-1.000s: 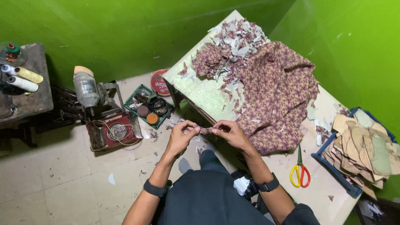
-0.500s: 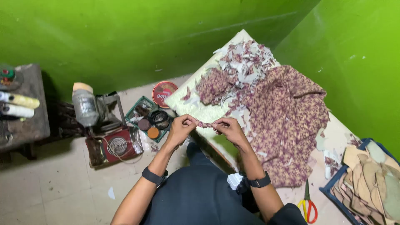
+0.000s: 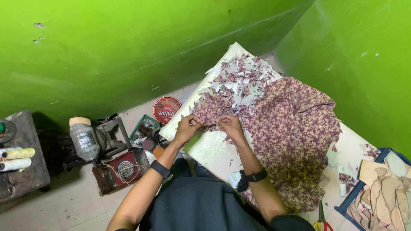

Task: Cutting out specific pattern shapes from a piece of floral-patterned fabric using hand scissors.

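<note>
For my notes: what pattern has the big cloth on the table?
The cloth shows a purple and cream woven-basket print, clearest in the head view.

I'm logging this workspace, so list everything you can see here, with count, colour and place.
patterned fabric: one, purple and cream weave, spread over the table
scrap pile: many, purple and white, far end of the table
table: one, pale top, right of centre
round tin lid: one, red, on the floor by the table
basket: one, green, floor
jar: one, clear with tan cap, floor left
thread spools: two, cream, on the dark stand at left
blue tray: one, holding tan cut pieces, right edge
scissors: one, yellow and red handles, bottom right
left hand, right hand: pinching a small fabric piece, a black wristband on each wrist
</note>
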